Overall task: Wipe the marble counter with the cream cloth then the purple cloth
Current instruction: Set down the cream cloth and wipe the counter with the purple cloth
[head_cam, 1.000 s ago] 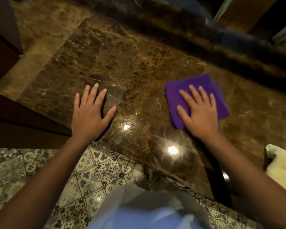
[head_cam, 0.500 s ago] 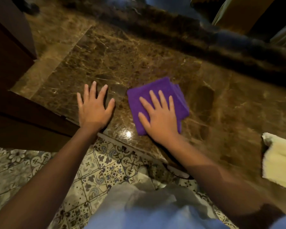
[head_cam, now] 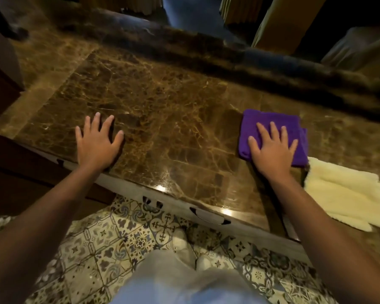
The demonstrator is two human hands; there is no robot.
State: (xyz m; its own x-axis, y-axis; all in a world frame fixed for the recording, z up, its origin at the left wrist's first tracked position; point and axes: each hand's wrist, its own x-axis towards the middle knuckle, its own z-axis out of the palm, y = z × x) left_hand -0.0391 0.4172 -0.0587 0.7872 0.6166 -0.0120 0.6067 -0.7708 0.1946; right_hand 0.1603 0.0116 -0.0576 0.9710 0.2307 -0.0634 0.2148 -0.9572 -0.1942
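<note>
The brown marble counter (head_cam: 173, 128) fills the middle of the head view. A folded purple cloth (head_cam: 270, 121) lies on its right part. My right hand (head_cam: 272, 148) presses flat on the cloth, fingers spread, covering its near half. My left hand (head_cam: 98, 143) rests flat on the bare marble at the left, near the front edge, holding nothing. A fluffy cream cloth (head_cam: 342, 194) lies spread on the counter just right of and nearer than the purple cloth, touching its corner.
A raised dark marble ledge (head_cam: 206, 51) runs along the counter's far side. A dark wooden cabinet (head_cam: 0, 88) stands at the left. The counter's front edge (head_cam: 184, 205) has drawer handles. Patterned floor tiles (head_cam: 119, 249) and my legs show below.
My right hand has slid the purple cloth from beside my left hand back to the right, up to the cream cloth. My left hand has stayed planted on the marble.
</note>
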